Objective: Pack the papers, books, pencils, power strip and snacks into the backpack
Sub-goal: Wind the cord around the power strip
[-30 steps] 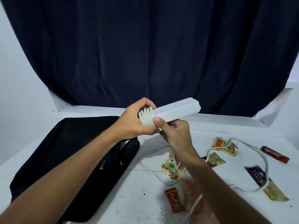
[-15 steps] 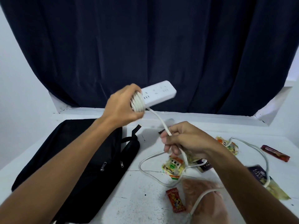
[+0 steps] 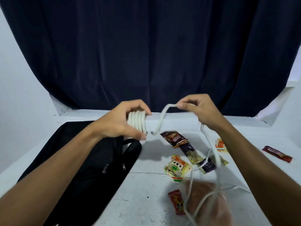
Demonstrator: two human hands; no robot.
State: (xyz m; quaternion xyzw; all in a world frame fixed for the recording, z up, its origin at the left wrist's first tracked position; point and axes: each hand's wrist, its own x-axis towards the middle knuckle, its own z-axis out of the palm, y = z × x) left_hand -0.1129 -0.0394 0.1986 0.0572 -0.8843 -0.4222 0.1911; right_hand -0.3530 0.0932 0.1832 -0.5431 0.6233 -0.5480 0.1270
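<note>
White plastic-sheathed cord [image 3: 164, 118] ran between the person's two hands above a white painted surface [image 3: 146, 185]. The left hand [image 3: 120, 123] gripped the white power strip [image 3: 137, 122], its fingers curled round five visible turns of cord wound about the strip's body, which was almost wholly hidden by the hand and the coil. The right hand [image 3: 198, 111] pinched the free cord between thumb and fingertips, with the remaining fingers curled. From there the cord dropped in loose loops over the snacks and ran out of view at the bottom edge; the plug was not visible.

The cord looked springy and fairly stiff, likely to uncoil if released, so it probably needed steady tension and a thumb kept over the last turn. The strip seemed rigid and of moderate weight, best held across its wrapped middle.

One black fabric backpack [image 3: 78, 160] lay flat on the left, with two zipper pulls showing. Small, light, crinkly snack packets lay scattered on the right: a brown chocolate wrapper [image 3: 174, 138], two dark purple wafer sachets [image 3: 190, 152], a yellow and orange cracker pack [image 3: 176, 167], an orange and white sweet packet [image 3: 219, 145], a long red bar [image 3: 277, 154], a small red candy packet [image 3: 176, 203] and a clear bag of brownish snack [image 3: 210, 203]: eight in all. No papers, books or pencils were visible.
</note>
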